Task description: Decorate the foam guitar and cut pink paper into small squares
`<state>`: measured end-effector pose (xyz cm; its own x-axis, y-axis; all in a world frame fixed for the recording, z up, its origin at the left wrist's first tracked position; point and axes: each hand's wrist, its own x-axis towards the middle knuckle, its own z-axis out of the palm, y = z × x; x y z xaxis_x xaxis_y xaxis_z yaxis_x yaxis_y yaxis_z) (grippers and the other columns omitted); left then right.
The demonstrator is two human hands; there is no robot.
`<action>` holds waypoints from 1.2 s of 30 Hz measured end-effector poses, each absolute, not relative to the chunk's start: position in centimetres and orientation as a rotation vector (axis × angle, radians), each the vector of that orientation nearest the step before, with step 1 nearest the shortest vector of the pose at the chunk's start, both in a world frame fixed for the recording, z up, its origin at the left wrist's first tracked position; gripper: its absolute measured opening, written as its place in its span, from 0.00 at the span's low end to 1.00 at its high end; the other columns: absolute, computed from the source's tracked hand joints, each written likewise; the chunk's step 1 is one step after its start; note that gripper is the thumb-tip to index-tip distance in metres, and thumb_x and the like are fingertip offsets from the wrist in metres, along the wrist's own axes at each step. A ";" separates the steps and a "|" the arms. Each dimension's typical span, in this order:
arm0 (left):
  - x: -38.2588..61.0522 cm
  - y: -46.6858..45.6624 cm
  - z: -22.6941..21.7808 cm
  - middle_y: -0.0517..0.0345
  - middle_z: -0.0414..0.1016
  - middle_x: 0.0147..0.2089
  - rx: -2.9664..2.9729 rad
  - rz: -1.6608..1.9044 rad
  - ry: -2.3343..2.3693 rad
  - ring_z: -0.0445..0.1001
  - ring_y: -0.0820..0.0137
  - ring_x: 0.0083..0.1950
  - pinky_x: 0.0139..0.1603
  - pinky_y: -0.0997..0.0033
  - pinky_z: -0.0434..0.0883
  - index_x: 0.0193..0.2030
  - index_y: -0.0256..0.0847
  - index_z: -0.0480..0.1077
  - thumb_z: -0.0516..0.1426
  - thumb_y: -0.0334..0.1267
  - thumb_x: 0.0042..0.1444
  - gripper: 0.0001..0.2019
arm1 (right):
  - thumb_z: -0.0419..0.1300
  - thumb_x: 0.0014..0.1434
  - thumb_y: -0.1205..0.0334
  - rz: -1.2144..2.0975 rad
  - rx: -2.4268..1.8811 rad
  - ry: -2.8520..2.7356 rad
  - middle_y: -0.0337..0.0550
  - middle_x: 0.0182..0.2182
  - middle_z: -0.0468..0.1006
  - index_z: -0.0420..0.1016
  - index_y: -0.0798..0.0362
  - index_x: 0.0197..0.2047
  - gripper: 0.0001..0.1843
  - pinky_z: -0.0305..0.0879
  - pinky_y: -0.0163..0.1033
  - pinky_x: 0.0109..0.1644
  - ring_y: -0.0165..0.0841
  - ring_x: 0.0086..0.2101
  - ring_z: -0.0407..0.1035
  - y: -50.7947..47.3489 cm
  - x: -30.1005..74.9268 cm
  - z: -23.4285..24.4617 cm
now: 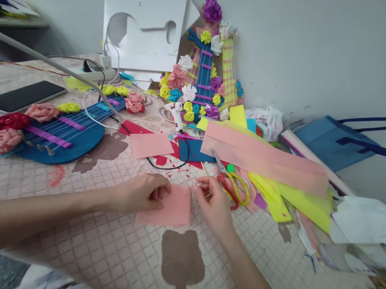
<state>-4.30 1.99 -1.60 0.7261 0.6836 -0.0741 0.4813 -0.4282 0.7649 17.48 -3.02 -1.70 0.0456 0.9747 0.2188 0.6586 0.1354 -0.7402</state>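
A square of pink crepe paper [176, 209] lies on the patterned tablecloth in front of me. My left hand [145, 192] rests over its left part, fingers curled and pressed together on the sheet. At the upper right corner of the square is my right hand [214, 203], its fingers bent inward toward the thumb; whatever may be between the tips is too small to make out. Just beyond it lie scissors with red handles [229, 188] and a pair with yellow handles [245, 187]. Another pink paper piece [151, 145] lies farther back.
A blue paper guitar [81, 144] with paper flowers and a tablet [24, 95] are at left. Behind stand a white hot glue gun [176, 114], decorated guitars [205, 74] and a white cut-out board [153, 8]. Pink strips [265, 157] and a blue bag [328, 138] lie right.
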 end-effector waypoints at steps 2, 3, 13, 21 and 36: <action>-4.3 2.0 -1.6 0.60 0.69 0.29 2.110 0.318 0.872 0.67 0.75 0.29 0.27 0.78 0.64 0.40 0.37 0.69 0.56 0.31 0.43 0.14 | 0.53 0.59 0.60 0.488 -1.489 -1.774 0.44 0.35 0.75 0.68 0.52 0.42 0.09 0.68 0.37 0.35 0.33 0.33 0.70 -4.0 17.4 -1.4; -4.3 2.1 -1.7 0.60 0.69 0.29 2.110 0.321 0.869 0.67 0.75 0.29 0.27 0.78 0.64 0.40 0.37 0.69 0.56 0.31 0.43 0.14 | 0.52 0.60 0.60 0.458 -1.439 -1.848 0.47 0.40 0.74 0.68 0.52 0.45 0.11 0.69 0.39 0.41 0.35 0.39 0.70 -4.7 17.4 -1.3; -4.4 2.3 -1.8 0.60 0.69 0.30 2.117 0.338 0.833 0.67 0.75 0.29 0.28 0.77 0.66 0.41 0.36 0.68 0.56 0.31 0.44 0.14 | 0.47 0.63 0.47 0.347 -1.347 -2.667 0.48 0.66 0.46 0.35 0.52 0.69 0.38 0.40 0.56 0.66 0.40 0.65 0.38 -9.8 18.9 -2.3; -4.4 2.2 -1.7 0.59 0.69 0.30 2.110 0.327 0.838 0.68 0.75 0.29 0.28 0.77 0.65 0.41 0.35 0.68 0.56 0.31 0.44 0.14 | 0.46 0.63 0.47 0.365 -1.371 -2.720 0.45 0.67 0.43 0.34 0.51 0.69 0.38 0.39 0.54 0.67 0.39 0.65 0.36 -10.7 20.7 -1.4; -4.4 2.3 -1.2 0.62 0.67 0.28 2.098 0.311 0.824 0.65 0.76 0.27 0.27 0.77 0.63 0.38 0.37 0.68 0.56 0.31 0.43 0.12 | 0.43 0.64 0.45 0.225 -1.456 -2.585 0.48 0.67 0.37 0.30 0.52 0.69 0.38 0.40 0.56 0.66 0.41 0.65 0.32 -6.1 19.7 -1.1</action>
<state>-4.39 2.29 -1.24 0.7528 0.6547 -0.0682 0.4462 -0.4314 0.7841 19.68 -6.13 -1.09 -0.5106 0.8569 0.0703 0.8320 0.5131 -0.2111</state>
